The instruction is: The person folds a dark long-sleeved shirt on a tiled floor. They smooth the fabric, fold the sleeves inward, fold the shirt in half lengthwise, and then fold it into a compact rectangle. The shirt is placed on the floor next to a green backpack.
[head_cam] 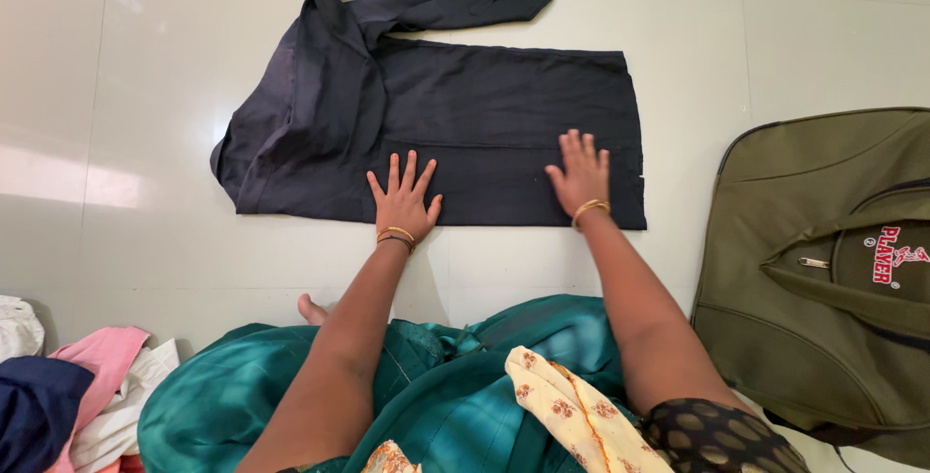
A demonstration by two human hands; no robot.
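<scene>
Both hands (404,200) (581,174) flat — dark shirt (484,134), floor

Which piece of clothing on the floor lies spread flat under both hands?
The dark navy shirt, smoothed flat on the tiles under the left hand and right hand. The pink, white and dark clothes lie crumpled in a heap.

Olive-green zip duffel bag (823,279) right of the right fingertips, well apart, lying flat on the glossy white tiled floor (126,124); heap of clothes (68,395) (pink, navy, white) well below-left of the left fingers, at frame corner; teal skirt fabric (455,405) and cream floral scarf (572,410) below both wrists.
</scene>
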